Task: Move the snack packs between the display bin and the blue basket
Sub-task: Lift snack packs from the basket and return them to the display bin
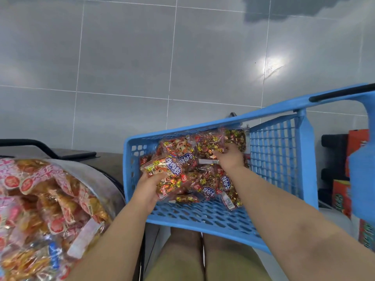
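A blue basket (pixel 205 217) with latticed walls stands in front of me, and several red-and-gold snack packs lie piled inside it. My left hand (pixel 149 189) grips one snack pack (pixel 168 175) from below at the basket's left side. Deeper in the basket, my right hand (pixel 230 157) has its fingers curled onto another snack pack (pixel 209 148) at the top of the pile. At the lower left, the display bin (pixel 101 175) holds several clear bags of pink-and-orange snacks (pixel 46 199).
Grey tiled floor spreads beyond the basket. The basket's blue handle with a black grip (pixel 343 94) rises at the right. Red boxes (pixel 357 147) and black crates stand at the far right. A black bar (pixel 48 149) runs behind the bin. My legs are below the basket.
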`<state>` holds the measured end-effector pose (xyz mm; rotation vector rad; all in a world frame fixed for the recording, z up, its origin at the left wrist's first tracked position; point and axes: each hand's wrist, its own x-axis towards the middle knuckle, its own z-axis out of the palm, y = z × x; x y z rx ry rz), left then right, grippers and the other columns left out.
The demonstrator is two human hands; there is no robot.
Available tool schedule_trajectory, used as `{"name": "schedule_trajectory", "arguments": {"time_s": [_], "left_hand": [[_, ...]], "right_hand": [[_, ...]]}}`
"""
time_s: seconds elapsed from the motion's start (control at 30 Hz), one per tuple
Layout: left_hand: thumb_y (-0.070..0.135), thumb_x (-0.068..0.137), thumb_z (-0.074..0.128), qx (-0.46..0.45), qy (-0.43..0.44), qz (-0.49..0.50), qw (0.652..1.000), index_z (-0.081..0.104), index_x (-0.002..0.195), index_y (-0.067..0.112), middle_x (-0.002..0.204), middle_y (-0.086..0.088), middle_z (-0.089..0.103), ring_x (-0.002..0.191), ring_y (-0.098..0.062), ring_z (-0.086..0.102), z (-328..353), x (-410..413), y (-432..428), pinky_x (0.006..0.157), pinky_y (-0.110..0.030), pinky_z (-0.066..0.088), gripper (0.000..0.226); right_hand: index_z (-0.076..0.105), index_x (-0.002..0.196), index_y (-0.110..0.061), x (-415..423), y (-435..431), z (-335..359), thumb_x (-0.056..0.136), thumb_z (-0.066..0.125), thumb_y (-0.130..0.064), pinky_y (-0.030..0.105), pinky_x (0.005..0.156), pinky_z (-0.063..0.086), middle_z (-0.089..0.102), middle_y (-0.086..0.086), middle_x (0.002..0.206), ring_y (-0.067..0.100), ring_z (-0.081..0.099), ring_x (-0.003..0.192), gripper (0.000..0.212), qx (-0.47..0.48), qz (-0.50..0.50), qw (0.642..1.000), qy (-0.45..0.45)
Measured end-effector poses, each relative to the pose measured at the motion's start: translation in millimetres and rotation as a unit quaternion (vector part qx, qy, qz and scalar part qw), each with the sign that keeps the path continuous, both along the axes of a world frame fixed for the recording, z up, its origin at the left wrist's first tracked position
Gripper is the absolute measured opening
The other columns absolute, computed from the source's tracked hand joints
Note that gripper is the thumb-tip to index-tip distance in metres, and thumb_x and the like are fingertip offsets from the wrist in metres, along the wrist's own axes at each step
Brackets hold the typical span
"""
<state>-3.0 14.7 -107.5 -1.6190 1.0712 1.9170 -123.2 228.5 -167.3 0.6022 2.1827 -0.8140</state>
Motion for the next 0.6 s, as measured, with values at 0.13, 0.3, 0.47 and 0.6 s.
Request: {"name": "schedule_trajectory", "arguments": {"time_s": [0.13,0.3,0.47,0.6], "left_hand": [[0.009,0.089,0.063,-0.006,-0.001,0.078,0.997,0.032,0.147,0.020,0.140,-0.011,0.051,0.128,-0.032,0.049,-1.1,3.3,-2.9,0.100,-0.057,0.044,0.067],[0.013,0.088,0.065,-0.010,-0.009,0.048,0.999,0.031,0.147,0.020,0.144,-0.011,0.047,0.132,-0.033,0.044,4.1,-4.1,-0.8,0.103,-0.057,0.040,0.068],[0.029,0.091,0.061,0.026,0.013,0.010,1.000,0.032,0.147,0.018,0.141,-0.014,0.049,0.127,-0.032,0.050,24.6,-21.2,12.7,0.098,-0.053,0.046,0.063],[0.053,0.069,0.062,0.075,0.085,-0.100,0.988,0.058,0.111,0.028,0.110,-0.003,0.070,0.096,-0.021,0.068,47.4,-30.2,23.6,0.067,-0.037,0.057,0.048]], "right_hand": [[0.058,0.096,-0.017,4.9,13.0,13.0,0.091,0.060,-0.032,0.026,0.066,0.041,0.056,-0.003,0.084,0.014,0.052,0.072,0.016,-0.046,0.018,0.998,0.028],[0.049,0.071,-0.020,17.9,25.7,57.6,0.093,0.057,-0.023,0.026,0.062,0.042,0.055,-0.002,0.075,0.012,0.050,0.068,0.024,-0.140,-0.098,0.983,0.066],[0.053,0.071,-0.019,35.1,23.6,93.7,0.092,0.058,-0.021,0.026,0.062,0.052,0.050,-0.006,0.068,0.007,0.053,0.057,0.022,-0.315,-0.139,0.937,-0.060],[0.054,0.072,-0.019,47.3,2.3,96.0,0.090,0.062,-0.025,0.014,0.051,0.044,0.056,-0.008,0.068,0.000,0.048,0.049,0.021,-0.287,-0.014,0.954,-0.092]]}}
